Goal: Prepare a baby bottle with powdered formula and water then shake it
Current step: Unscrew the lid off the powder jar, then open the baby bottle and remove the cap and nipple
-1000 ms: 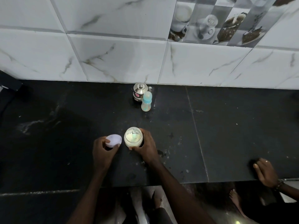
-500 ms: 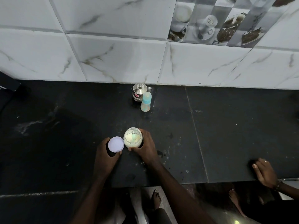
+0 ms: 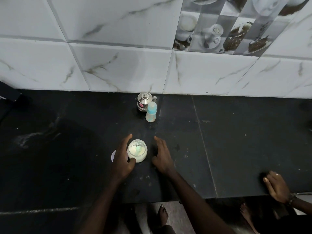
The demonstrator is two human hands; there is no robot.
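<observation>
An open glass jar of white formula powder [image 3: 137, 150], with a pale green scoop lying in it, stands on the black counter [image 3: 236, 141] near its front edge. My left hand [image 3: 122, 159] wraps the jar's left side, thumb pressed on its front wall. The white lid [image 3: 113, 155] lies flat on the counter, mostly hidden under that hand. My right hand [image 3: 163, 156] hovers just right of the jar, fingers spread, touching nothing. The baby bottle [image 3: 150, 112], clear with a blue collar and cap, stands upright farther back.
A small steel lidded pot [image 3: 143, 101] stands behind the bottle against the tiled wall [image 3: 118, 65]. Another person's hand [image 3: 276, 186] rests on the counter's front edge at far right. Bare feet show below the edge.
My left hand put the lid down on the counter and moved onto the jar. My right hand let go of the jar and drew away to the right.
</observation>
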